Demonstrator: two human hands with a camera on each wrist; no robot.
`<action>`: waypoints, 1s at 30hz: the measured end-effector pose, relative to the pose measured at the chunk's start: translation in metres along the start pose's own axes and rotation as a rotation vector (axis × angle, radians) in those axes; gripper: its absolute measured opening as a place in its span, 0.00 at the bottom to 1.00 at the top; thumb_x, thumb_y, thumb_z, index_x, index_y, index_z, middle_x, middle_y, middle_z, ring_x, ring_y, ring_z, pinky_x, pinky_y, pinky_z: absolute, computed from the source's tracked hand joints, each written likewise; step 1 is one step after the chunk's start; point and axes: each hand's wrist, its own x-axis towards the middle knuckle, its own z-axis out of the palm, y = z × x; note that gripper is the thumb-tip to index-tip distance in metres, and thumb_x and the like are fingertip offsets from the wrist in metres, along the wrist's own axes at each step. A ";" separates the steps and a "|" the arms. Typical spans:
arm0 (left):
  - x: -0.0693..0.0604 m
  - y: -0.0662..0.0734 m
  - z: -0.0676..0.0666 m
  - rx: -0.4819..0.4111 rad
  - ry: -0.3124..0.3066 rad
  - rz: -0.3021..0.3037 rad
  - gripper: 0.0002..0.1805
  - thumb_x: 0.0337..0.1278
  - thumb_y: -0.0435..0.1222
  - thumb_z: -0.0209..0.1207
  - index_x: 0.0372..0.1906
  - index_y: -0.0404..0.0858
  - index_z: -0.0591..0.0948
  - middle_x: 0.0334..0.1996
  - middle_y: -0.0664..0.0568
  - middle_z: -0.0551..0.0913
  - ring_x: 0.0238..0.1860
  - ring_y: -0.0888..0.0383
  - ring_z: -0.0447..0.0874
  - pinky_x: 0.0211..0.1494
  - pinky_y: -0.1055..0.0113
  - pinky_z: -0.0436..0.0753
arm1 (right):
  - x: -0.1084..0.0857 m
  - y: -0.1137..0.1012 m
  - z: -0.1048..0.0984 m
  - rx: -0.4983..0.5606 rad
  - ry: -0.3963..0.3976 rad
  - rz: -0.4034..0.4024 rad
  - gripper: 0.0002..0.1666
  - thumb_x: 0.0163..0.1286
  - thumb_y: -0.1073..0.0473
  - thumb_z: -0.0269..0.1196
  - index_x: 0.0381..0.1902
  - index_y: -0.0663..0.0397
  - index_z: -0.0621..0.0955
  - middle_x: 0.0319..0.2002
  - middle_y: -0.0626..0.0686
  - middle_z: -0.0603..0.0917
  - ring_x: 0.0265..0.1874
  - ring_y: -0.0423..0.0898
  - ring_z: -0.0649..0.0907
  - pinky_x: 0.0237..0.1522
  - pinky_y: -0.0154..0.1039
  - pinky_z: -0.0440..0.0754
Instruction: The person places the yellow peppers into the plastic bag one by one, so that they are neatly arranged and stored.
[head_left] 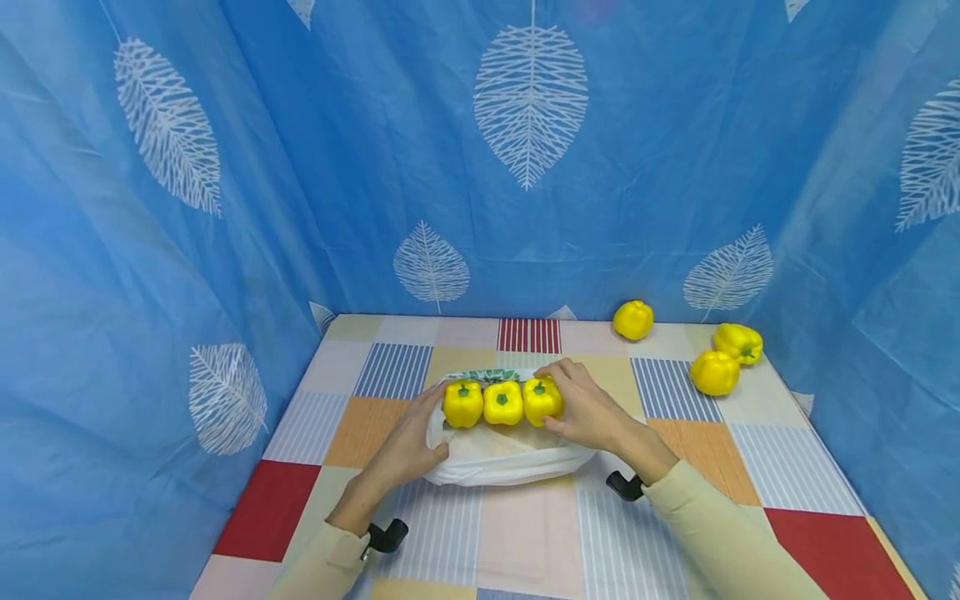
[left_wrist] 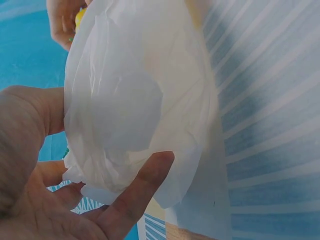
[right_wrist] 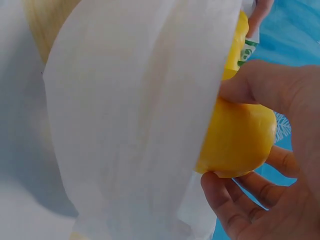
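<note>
A white plastic bag [head_left: 495,454] with green print lies on the table, its mouth facing up and away. Three yellow bell peppers sit in a row at the mouth: a left pepper [head_left: 462,404], a middle pepper [head_left: 502,403] and a right pepper [head_left: 542,400]. My right hand [head_left: 581,408] grips the right pepper, thumb on one side and fingers on the other, as the right wrist view shows. At the bag's left end my left hand [head_left: 405,437] holds the edge, one finger stretched along the plastic [left_wrist: 130,110]. The bag hides the thumb's tip there.
Three more yellow peppers lie on the patchwork tablecloth [head_left: 528,533]: one pepper [head_left: 633,320] at the back edge, and two touching at the right, a front pepper [head_left: 714,372] and a rear pepper [head_left: 738,342]. Blue leaf-patterned curtains [head_left: 525,242] enclose the back and sides.
</note>
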 end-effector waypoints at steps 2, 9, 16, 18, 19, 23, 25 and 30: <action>0.000 -0.001 0.001 0.005 0.000 -0.001 0.59 0.60 0.25 0.75 0.95 0.42 0.62 0.94 0.38 0.64 0.90 0.29 0.69 0.87 0.26 0.76 | 0.000 0.001 0.001 -0.009 -0.004 0.007 0.42 0.68 0.62 0.84 0.76 0.59 0.80 0.71 0.60 0.83 0.71 0.61 0.82 0.73 0.64 0.92; 0.001 -0.001 0.003 0.008 0.009 0.004 0.59 0.60 0.25 0.76 0.95 0.41 0.63 0.94 0.38 0.64 0.90 0.30 0.69 0.87 0.26 0.76 | 0.002 0.004 0.006 -0.048 0.009 0.006 0.42 0.67 0.62 0.84 0.77 0.58 0.80 0.71 0.61 0.82 0.70 0.62 0.82 0.67 0.62 0.96; 0.001 0.001 0.003 0.012 0.015 0.003 0.58 0.60 0.25 0.75 0.94 0.41 0.63 0.94 0.39 0.64 0.91 0.31 0.69 0.87 0.28 0.76 | 0.004 0.006 0.008 -0.112 0.045 0.002 0.42 0.64 0.59 0.86 0.74 0.56 0.83 0.71 0.64 0.82 0.69 0.65 0.81 0.69 0.64 0.91; 0.001 0.002 0.003 0.017 0.017 0.002 0.58 0.60 0.25 0.75 0.94 0.41 0.63 0.94 0.39 0.64 0.91 0.31 0.69 0.87 0.28 0.76 | 0.004 0.007 0.009 -0.135 0.056 0.007 0.42 0.63 0.57 0.87 0.73 0.55 0.84 0.72 0.65 0.81 0.70 0.67 0.80 0.71 0.66 0.86; 0.001 0.002 0.003 0.019 0.018 0.003 0.58 0.60 0.25 0.76 0.94 0.41 0.64 0.94 0.39 0.64 0.91 0.31 0.69 0.87 0.28 0.76 | 0.004 0.007 0.009 -0.145 0.060 0.011 0.42 0.63 0.56 0.87 0.73 0.54 0.84 0.73 0.66 0.81 0.71 0.68 0.79 0.70 0.66 0.84; 0.001 0.003 0.003 0.024 0.020 0.005 0.58 0.59 0.24 0.76 0.95 0.41 0.63 0.94 0.39 0.64 0.91 0.31 0.69 0.87 0.27 0.76 | 0.005 0.008 0.010 -0.167 0.067 0.027 0.43 0.62 0.53 0.88 0.73 0.52 0.85 0.78 0.68 0.78 0.74 0.71 0.76 0.63 0.66 0.77; 0.001 0.003 0.003 0.025 0.021 0.005 0.59 0.59 0.24 0.76 0.95 0.41 0.63 0.94 0.39 0.64 0.91 0.30 0.69 0.87 0.27 0.76 | 0.006 0.009 0.010 -0.173 0.070 0.030 0.43 0.62 0.53 0.89 0.73 0.51 0.85 0.79 0.68 0.77 0.74 0.71 0.76 0.61 0.65 0.75; 0.001 0.004 0.001 0.024 0.016 0.006 0.60 0.57 0.23 0.76 0.95 0.41 0.63 0.95 0.40 0.63 0.91 0.31 0.69 0.88 0.29 0.77 | 0.007 0.009 0.010 -0.162 0.067 0.044 0.43 0.62 0.53 0.89 0.73 0.51 0.85 0.79 0.69 0.77 0.76 0.73 0.75 0.63 0.67 0.74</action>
